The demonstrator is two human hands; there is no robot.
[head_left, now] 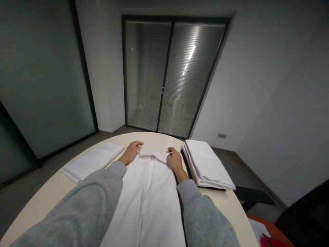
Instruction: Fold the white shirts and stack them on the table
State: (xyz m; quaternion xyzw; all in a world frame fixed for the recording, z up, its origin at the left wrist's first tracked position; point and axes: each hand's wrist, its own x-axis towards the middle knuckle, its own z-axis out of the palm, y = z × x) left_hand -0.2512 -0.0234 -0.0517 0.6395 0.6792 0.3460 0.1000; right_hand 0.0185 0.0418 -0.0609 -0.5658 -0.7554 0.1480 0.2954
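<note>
A white garment (160, 199) lies lengthwise on the table, its narrow band at the far end and a placket running down its middle. Whether it is a shirt or trousers I cannot tell. My left hand (131, 152) is at the left end of the band, fingers closed on the cloth edge. At the other end, my right hand (174, 159) pinches the band's right corner between thumb and fingers. Between the hands the band stretches nearly straight. Grey sleeves cover both forearms, and the near end of the garment runs out of view.
A folded white cloth (94, 160) lies left on the round cream table (154, 137). To the right is a stack of folded white cloths (208, 164) with something dark beneath. A dark chair (305, 212) and an orange item (269, 228) are beyond the right edge.
</note>
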